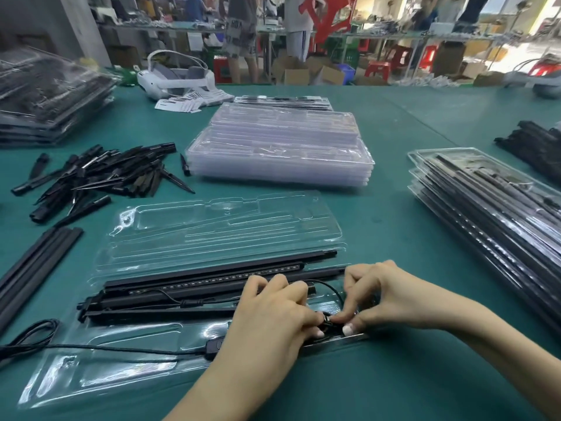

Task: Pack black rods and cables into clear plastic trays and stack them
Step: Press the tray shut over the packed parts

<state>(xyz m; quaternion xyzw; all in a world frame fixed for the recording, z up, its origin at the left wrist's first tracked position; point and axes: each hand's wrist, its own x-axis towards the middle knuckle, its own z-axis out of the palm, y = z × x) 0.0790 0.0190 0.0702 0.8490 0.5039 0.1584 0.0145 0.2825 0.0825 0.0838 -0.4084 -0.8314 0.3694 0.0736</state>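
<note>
On the open clear tray (pixel 100 354), just below the black rods (pixel 197 287), left hand (pixel 270 323) and right hand (pixel 379 299) fingers (pixel 349 328) pinch a coiled cable (pixel 329 322) between them.

No legible text

The white paper slips with black barcode-like printing (pixel 190 98), lying on the green table (pixel 394 123) beside the white headset (pixel 176 77), are too blurred to read.
</note>
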